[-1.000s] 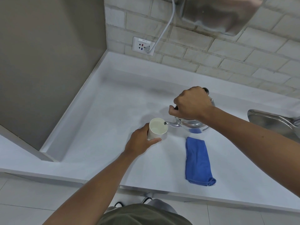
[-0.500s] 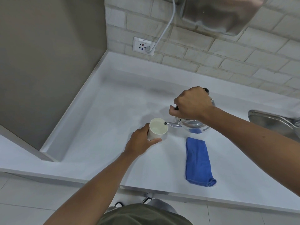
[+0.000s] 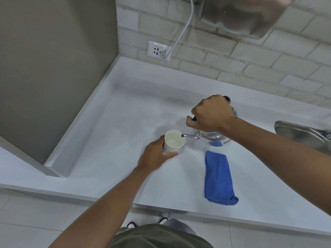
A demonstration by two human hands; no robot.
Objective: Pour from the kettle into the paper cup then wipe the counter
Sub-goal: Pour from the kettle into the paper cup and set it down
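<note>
Two hands share this pour. Your paper cup (image 3: 174, 141) stands mid-counter, wrapped from 7 o'clock by your left hand (image 3: 155, 155). The kettle (image 3: 213, 138) lies at 3 o'clock of the cup, its spout (image 3: 189, 136) running along the 3-to-9 line with the tip over the rim; your right hand (image 3: 211, 113) is clenched on the handle above. The cloth (image 3: 218, 178) waits at 5 o'clock on the counter (image 3: 111, 140), nearer your right. Against the earlier frame, nothing has visibly shifted.
</note>
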